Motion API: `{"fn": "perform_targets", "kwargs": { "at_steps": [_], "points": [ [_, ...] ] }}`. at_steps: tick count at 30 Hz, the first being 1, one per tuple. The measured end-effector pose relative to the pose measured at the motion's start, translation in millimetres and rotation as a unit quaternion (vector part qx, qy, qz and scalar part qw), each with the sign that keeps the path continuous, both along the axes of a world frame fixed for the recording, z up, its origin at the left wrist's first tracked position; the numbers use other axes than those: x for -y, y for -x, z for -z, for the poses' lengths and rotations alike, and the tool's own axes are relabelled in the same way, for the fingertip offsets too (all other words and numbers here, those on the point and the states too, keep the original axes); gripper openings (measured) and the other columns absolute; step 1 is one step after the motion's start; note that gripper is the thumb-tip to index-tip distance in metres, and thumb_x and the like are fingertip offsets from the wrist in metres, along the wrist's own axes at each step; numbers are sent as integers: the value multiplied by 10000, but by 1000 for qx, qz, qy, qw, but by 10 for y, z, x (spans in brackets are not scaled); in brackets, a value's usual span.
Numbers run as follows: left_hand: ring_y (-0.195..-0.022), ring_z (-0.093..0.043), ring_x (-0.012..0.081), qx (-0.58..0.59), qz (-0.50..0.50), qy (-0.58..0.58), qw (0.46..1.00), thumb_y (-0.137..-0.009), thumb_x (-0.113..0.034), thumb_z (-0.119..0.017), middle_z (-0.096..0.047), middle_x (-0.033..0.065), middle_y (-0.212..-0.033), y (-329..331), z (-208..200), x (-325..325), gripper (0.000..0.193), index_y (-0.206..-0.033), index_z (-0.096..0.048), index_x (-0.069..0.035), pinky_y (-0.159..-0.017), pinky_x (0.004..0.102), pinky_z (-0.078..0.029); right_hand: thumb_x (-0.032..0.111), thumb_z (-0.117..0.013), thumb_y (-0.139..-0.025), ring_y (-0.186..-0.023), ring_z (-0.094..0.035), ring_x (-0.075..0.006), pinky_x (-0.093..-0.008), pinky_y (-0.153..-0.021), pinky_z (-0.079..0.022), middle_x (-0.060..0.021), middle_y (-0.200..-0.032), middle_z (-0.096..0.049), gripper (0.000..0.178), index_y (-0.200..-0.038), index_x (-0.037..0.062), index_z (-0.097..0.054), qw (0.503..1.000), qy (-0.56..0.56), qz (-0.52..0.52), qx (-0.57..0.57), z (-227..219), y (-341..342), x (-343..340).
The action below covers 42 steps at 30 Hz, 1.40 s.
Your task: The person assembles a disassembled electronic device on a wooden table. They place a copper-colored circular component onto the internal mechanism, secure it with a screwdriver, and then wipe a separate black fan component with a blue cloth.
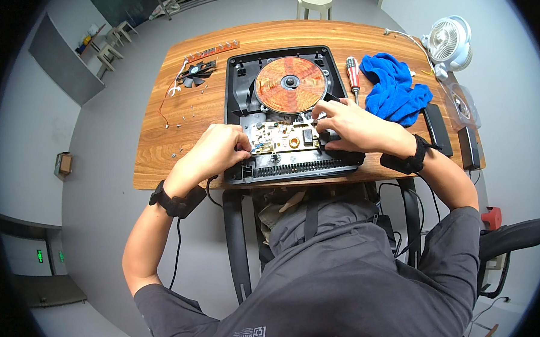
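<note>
An opened induction cooker housing [235, 85], black plastic, lies on the wooden table in front of me. Its round copper coil [278, 87] sits in the far half. Across the near half lies a cream circuit board [281, 139] with several components on it. My left hand [224, 147] has its fingers closed at the board's left end. At the right end, my right hand [349, 126] curls its fingers round the board's edge beside a black component. Both hands partly cover the board's ends.
On the table's left lie a small black fan [198, 73] with wires, an orange-red strip board [212, 51] and several loose screws [183, 117]. To the right are a red-and-white screwdriver [353, 74], a blue cloth [393, 85], a black box [437, 128] and a white desk fan [448, 43].
</note>
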State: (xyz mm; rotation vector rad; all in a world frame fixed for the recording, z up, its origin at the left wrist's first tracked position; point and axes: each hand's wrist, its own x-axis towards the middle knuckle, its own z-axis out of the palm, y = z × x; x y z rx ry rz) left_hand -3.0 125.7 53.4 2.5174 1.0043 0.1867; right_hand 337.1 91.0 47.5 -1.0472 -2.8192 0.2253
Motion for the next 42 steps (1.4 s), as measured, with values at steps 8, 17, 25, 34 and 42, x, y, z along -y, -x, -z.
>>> {"fn": "perform_targets", "kwargs": {
  "at_steps": [8,17,25,34,42],
  "points": [
    [-872,-684,348,-2,4,-6,1000,-788,-106,-799,-698,149,-882,17,0,11,143,-898,-766,-22,-788,415,-540,205,-793,-839,-1247,-534,-286,-543,-1047,-408,-101,-1271,-545,317,-1097,71,-668,1000,3,13,-4,44,18,4],
    [-847,-682,331,-6,-10,-5,1000,-779,-123,-820,-701,142,-871,10,-25,-1,159,-867,-742,-16,-761,408,-540,244,-773,-866,-1254,-541,-299,-606,-1051,-418,-109,-1265,-537,327,-1130,86,-660,1000,-1,10,18,-10,-37,-6],
    [-856,-678,339,-20,-6,-15,1000,-803,-155,-819,-689,146,-882,9,-124,25,186,-890,-745,-9,-769,414,-538,188,-721,-925,-923,-652,-258,-380,-826,-531,-128,-1140,-636,176,-980,21,-715,988,4,57,-141,-371,-369,-269],
    [-867,-678,338,15,2,-45,999,-876,-173,-748,-687,150,-895,15,-143,-1,173,-914,-745,-5,-789,409,-538,387,-686,-941,-908,-703,-425,-491,-804,-551,-266,-918,-716,447,-987,-56,-654,925,-22,369,-85,-13,-871,-983],
    [-917,-713,275,61,-143,-81,984,-897,-94,-722,-710,151,-936,483,-301,-410,148,-996,-743,15,-835,375,-567,459,-708,-925,-891,-707,-460,-488,-759,-570,-343,-915,-690,652,-1098,-139,-515,905,7,422,-40,400,-1029,-1352]
  ]
}}
